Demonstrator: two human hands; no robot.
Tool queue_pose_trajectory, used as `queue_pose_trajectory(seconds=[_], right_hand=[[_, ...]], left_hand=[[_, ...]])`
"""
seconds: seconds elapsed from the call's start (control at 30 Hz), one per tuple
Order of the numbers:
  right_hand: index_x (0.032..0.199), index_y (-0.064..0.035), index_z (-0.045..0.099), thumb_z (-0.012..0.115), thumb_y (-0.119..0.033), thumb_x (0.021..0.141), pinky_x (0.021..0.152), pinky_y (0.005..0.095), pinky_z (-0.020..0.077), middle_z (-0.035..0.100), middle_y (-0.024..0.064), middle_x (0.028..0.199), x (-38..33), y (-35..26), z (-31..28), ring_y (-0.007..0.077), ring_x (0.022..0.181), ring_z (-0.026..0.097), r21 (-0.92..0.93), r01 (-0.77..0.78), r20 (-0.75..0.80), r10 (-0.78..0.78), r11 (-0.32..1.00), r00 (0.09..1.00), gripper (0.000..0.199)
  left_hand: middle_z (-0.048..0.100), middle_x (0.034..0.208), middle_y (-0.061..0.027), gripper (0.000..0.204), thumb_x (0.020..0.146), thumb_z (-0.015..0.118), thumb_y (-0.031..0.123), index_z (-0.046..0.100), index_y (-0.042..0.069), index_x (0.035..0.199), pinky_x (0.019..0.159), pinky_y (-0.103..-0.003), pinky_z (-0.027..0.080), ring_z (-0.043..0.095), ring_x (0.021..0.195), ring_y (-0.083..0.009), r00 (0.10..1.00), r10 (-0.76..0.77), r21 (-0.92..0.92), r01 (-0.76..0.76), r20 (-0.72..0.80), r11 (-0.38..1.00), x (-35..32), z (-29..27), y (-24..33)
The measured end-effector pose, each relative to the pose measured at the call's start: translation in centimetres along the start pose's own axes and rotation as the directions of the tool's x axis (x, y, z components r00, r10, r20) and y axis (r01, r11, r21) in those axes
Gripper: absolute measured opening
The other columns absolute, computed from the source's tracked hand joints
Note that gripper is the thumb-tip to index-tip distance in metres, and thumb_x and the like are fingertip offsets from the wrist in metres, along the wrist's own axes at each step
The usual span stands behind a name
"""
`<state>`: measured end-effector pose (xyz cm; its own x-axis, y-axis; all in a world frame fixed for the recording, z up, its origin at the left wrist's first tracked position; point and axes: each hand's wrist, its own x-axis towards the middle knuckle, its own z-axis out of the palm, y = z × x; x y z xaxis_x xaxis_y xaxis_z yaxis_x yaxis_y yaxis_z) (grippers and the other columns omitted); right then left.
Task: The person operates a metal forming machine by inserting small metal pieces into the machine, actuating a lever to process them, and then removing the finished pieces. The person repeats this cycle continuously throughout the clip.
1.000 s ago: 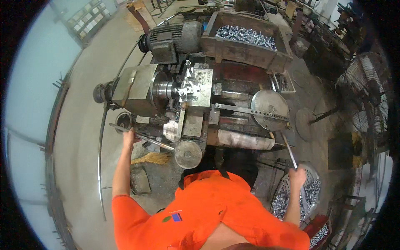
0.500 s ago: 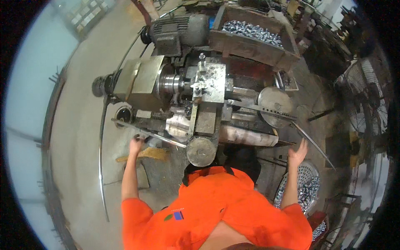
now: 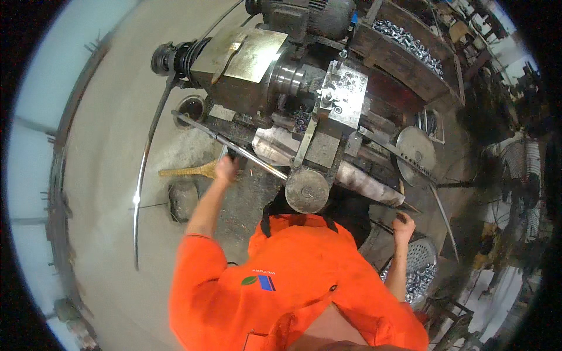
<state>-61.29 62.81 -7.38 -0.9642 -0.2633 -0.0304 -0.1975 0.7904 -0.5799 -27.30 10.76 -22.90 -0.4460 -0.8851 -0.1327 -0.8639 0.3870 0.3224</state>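
My left hand (image 3: 226, 167) is closed beside the long steel lever (image 3: 246, 153). A small dark thing shows at its fingertips, too unclear to name. My right hand (image 3: 403, 229) is curled with fingers bent in, just above a perforated grey basin (image 3: 420, 253) of shiny metal parts; whether anything is in it is hidden. Ahead stands a lathe with a bright spindle (image 3: 288, 79) and a chip-strewn tool post (image 3: 344, 96). A round steel disc (image 3: 307, 191) sits at the lever's near end, close to my body.
A straw broom (image 3: 199, 170) lies on the floor by my left hand. A long bent rod (image 3: 142, 169) runs along the left. Far right, a rusty bin (image 3: 404, 73) contains small metal parts. A larger disc (image 3: 416, 155) and a fan (image 3: 530, 181) stand to the right.
The view has turned, so the lathe sits tilted and further right. My left hand has come nearer the lever. My right hand has gone from spread fingers to curled ones, lower by the basin.
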Motion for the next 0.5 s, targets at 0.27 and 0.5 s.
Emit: queue_pose_trajectory(seconds=[0.27,0.5], right_hand=[[0.095,0.0022,0.065,0.055,-0.006,0.066,0.074,0.0299,0.0477,0.067,0.0142,0.084,2.7,-4.5,-4.3,0.0207,0.08,0.064,0.03,0.174,-0.058,-0.172,0.984,0.983,0.032],[0.091,0.0009,0.065,0.055,-0.001,0.063,0.074,0.0285,0.0475,0.066,0.0137,0.081,7.8,-16.8,-3.2,0.0198,0.076,0.063,0.163,0.528,-0.051,-0.527,0.834,0.848,0.03]], left_hand=[[0.063,0.094,-0.0208,0.042,0.08,0.057,0.036,0.052,0.007,0.11,0.074,-0.047,0.048,0.061,0.088,-0.0372,0.989,-0.065,0.079,0.055,0.13,0.995,-0.5,-3.2,-0.6],[0.064,0.082,-0.0199,0.039,0.076,0.061,0.039,0.063,0.004,0.093,0.07,-0.044,0.048,0.061,0.081,-0.0357,0.994,-0.095,-0.03,0.096,0.051,0.995,-2.7,-7.8,-4.7]])
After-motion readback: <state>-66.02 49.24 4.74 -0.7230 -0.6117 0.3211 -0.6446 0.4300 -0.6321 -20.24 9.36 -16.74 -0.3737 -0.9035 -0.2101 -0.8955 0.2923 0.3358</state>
